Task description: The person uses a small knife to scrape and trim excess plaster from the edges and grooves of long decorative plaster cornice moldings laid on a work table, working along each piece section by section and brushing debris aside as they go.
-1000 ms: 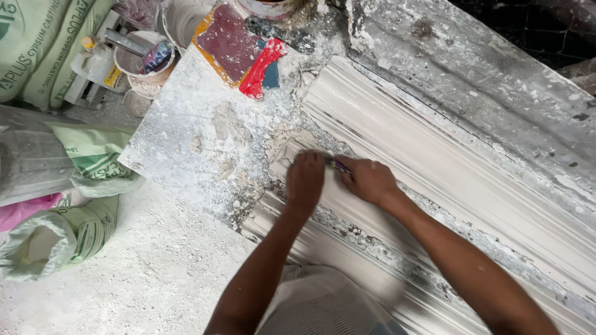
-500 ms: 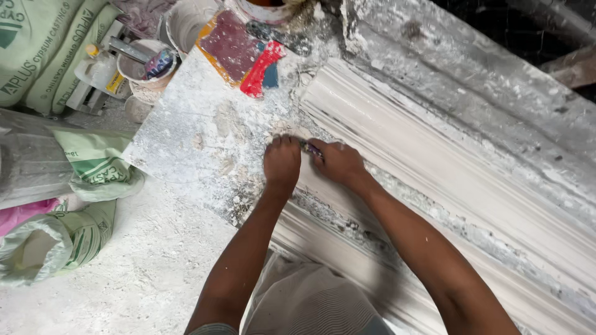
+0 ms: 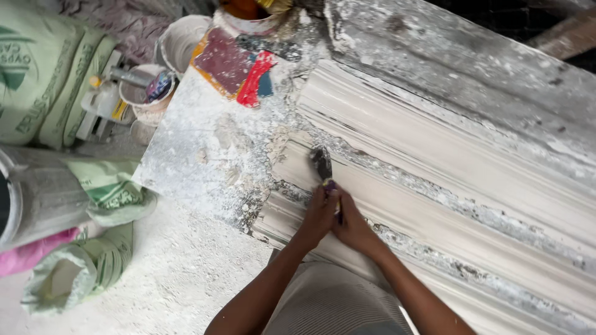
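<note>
I see both hands wrapped together around 1 tool: the left hand (image 3: 318, 217) and the right hand (image 3: 354, 224) press side by side, fingers curled shut on the purple handle of a scraper (image 3: 323, 169). Its dark, plaster-caked blade sticks out just beyond the knuckles, away from me, and its tip lies on the white plaster moulding (image 3: 434, 155), in a groove near the moulding's rough end. The moulding runs from the grip off to the right in long parallel ridges, with crumbled grey patches along the grooves on either side of the hands.

Left of the grip lies a dusty board (image 3: 198, 155), speckled with plaster crumbs. Farther out beyond the blade, a red-handled tool (image 3: 253, 87) rests on a maroon and orange pad (image 3: 220, 62). Well to the left of that, a small bucket (image 3: 144, 93) holds a few tools. Far left of the hands, green sacks (image 3: 37, 74) stand stacked, and an open sack (image 3: 74, 276) slumps on the powdery floor (image 3: 174, 279) beside my left forearm.
</note>
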`<state>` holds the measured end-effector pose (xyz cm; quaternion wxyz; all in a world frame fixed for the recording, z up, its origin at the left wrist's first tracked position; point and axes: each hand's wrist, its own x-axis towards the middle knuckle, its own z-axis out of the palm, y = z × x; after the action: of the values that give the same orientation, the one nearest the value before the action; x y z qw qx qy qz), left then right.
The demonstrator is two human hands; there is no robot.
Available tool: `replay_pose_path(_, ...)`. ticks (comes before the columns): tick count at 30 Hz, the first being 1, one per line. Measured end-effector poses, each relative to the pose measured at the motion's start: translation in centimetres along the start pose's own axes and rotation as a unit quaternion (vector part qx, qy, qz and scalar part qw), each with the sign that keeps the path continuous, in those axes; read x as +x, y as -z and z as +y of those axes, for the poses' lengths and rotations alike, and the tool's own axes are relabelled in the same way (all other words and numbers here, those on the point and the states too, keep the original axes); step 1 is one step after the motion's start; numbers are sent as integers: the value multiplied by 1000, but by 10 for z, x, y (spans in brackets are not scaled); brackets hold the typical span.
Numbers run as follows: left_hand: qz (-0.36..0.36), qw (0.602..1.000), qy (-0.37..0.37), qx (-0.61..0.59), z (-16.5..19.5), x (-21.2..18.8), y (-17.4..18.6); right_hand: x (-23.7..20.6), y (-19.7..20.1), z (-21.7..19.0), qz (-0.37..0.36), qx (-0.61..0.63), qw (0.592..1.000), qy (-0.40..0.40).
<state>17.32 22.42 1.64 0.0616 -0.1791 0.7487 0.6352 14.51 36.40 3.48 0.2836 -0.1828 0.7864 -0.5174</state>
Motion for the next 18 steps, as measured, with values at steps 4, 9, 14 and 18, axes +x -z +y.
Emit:
replay_pose_path(4,-79,995,-14,63,3,8,22,-52,-5,45,93,-171,981,23)
replay_pose_path(9,-183,845,-174,471,24,63,84,-117,17,109,348,-344,867,-90)
replay_pose_path(14,-268,671,-409,557,52,128,111,-145,20,134,441,-362,794,-209)
replay_pose_path(18,-328,580,-473,576,62,165,116,-141,18,125,471,-364,786,-168)
